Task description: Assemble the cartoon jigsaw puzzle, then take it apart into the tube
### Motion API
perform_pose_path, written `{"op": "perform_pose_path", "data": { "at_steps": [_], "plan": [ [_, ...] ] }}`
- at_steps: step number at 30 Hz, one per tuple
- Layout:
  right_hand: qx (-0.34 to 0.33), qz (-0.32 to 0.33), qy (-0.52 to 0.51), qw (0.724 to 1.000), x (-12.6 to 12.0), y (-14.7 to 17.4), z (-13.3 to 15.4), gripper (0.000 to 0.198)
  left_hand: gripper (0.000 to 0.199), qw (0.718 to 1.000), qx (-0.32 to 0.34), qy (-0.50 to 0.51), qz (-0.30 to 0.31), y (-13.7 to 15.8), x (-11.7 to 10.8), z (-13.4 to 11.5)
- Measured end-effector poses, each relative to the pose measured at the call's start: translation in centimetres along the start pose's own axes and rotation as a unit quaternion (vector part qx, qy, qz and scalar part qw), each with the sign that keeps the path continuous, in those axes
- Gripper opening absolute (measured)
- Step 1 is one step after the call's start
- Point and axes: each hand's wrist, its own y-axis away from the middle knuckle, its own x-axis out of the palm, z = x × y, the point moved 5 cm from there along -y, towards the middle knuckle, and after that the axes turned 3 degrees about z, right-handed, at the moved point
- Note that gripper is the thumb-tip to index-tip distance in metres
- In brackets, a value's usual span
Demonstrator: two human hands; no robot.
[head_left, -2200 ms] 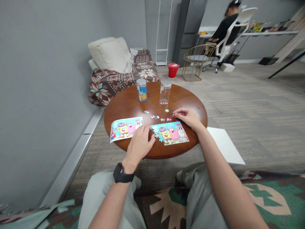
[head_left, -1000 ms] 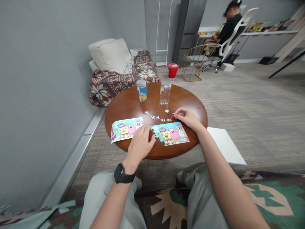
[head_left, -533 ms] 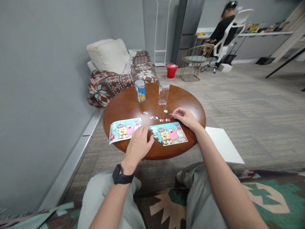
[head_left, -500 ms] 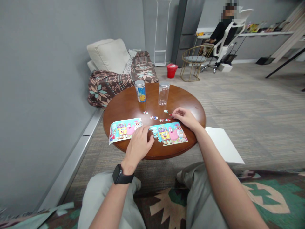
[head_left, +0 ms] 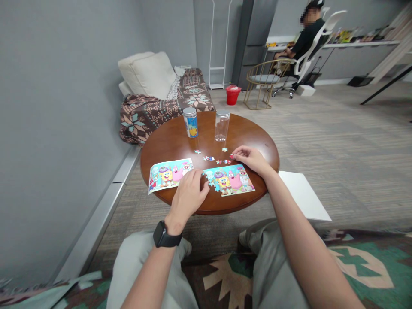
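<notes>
Our right hand (head_left: 252, 159) has its grip nearly closed, thumb and forefinger pinched on a small puzzle piece (head_left: 232, 156) at the fingertips; the piece is too small for us to read its print or orientation. The assembled puzzle (head_left: 229, 180) lies just toward us from that grip, touching the heel of the hand, long axis running left-right across the surface (head_left: 180, 141). Its unfinished, jagged edge is the far-left end, away from the right grip and right beside the left hand (head_left: 189, 196), which rests flat with fingers curled and holds nothing. Loose pieces (head_left: 214, 159) sit just left of the right grip. The reference picture (head_left: 169, 174) lies left of the left hand.
</notes>
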Motion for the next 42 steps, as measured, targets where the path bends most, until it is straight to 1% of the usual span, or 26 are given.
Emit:
{"op": "perform_pose_path", "data": {
  "at_steps": [3,8,18,22,24,28,30,35,37,39,42],
  "plan": [
    [-0.002,-0.003,0.002,1.000,0.0,0.0,0.0,0.021,0.019,1.000,0.000,0.000,0.001,0.0,0.0,0.0],
    [0.013,-0.021,-0.023,0.999,-0.2,0.0,-0.6,0.019,0.018,1.000,-0.001,0.001,0.000,0.0,0.0,0.0],
    [0.017,-0.043,-0.047,0.998,-0.4,-0.3,-1.2,0.032,0.019,1.000,-0.007,-0.002,0.002,0.0,0.0,-0.1],
    [0.015,-0.037,-0.056,0.998,-0.3,-0.2,-1.1,0.031,0.018,1.000,-0.006,-0.001,0.003,-0.1,0.0,-0.1],
    [0.007,-0.033,-0.040,0.999,-0.3,-0.2,-0.9,0.027,0.018,1.000,-0.007,0.001,0.004,-0.1,0.0,-0.1],
    [-0.019,-0.028,0.031,0.999,-0.5,-0.2,-0.4,0.015,0.018,1.000,-0.008,0.001,0.006,0.0,-0.1,-0.1],
    [-0.033,-0.031,0.055,0.997,-0.6,-0.1,-0.1,0.013,0.018,1.000,-0.008,0.001,0.005,0.0,-0.1,-0.1],
    [-0.048,-0.021,0.048,0.997,-0.5,-0.1,0.0,0.011,0.018,1.000,-0.005,0.001,0.001,0.0,-0.2,-0.2],
    [-0.039,-0.015,0.034,0.999,-0.4,-0.1,-0.2,0.010,0.018,1.000,-0.005,0.000,0.002,0.0,-0.2,-0.2],
    [-0.016,-0.015,0.014,1.000,-0.3,-0.2,-0.6,0.011,0.018,1.000,-0.004,-0.002,0.003,0.0,-0.2,-0.2],
    [0.008,-0.027,-0.032,0.999,-0.4,-0.2,-1.1,0.014,0.018,1.000,-0.003,-0.002,0.001,0.0,-0.3,-0.3]
  ]
}}
